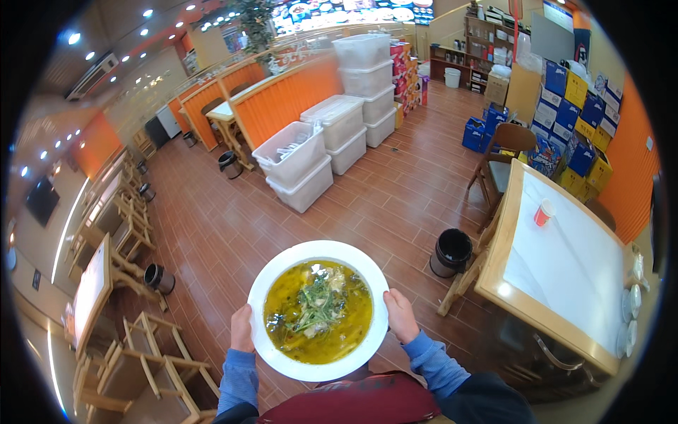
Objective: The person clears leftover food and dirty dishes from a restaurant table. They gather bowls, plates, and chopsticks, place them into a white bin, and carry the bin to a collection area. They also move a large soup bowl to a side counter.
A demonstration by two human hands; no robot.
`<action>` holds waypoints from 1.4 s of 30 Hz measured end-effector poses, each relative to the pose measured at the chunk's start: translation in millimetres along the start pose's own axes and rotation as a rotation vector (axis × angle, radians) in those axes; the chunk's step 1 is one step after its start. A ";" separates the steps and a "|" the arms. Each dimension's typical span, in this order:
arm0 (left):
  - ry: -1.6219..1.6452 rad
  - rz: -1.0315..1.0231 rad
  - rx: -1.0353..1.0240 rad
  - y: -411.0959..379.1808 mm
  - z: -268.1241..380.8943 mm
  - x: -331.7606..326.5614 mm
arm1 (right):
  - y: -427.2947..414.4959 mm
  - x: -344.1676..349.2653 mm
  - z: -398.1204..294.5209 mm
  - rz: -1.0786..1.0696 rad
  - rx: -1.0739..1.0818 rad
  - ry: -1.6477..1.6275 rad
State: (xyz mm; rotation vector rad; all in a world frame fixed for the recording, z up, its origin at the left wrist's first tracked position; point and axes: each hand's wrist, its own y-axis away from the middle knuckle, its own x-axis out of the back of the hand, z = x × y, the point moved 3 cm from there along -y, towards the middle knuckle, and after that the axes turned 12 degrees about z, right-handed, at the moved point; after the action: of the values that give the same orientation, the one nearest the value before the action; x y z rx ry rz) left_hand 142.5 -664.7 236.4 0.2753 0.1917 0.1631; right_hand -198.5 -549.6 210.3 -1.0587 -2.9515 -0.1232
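Note:
A wide white bowl (378, 275) is held level in front of my body, above the tiled floor. Yellow-green soup (280, 339) fills it, with pale chunks and a heap of green herbs (320, 305) in the middle. My left hand (242, 328) grips the bowl's left rim. On the opposite side, my right hand (401, 316) has its thumb on the rim. The fingers of both hands are mostly hidden beneath the bowl.
At right stands a wood-edged table (567, 275) bearing a red paper cup (544, 212); a black bin (451, 253) is beside it. Ahead are stacked plastic tubs (302, 183). Wooden chairs (153, 376) line the left. Cardboard boxes (564, 116) are piled at back right.

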 end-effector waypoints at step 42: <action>-0.125 -0.415 0.045 -759.9 51.8 -1052.1 | -1123.7 137.2 -99.9 0.515 0.060 -0.062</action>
State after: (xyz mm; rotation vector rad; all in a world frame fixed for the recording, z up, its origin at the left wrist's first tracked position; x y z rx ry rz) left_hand -764.5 -1594.3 242.9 0.2839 0.1254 -0.2697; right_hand -1020.1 -1334.4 232.4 -1.7876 -2.6005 0.0027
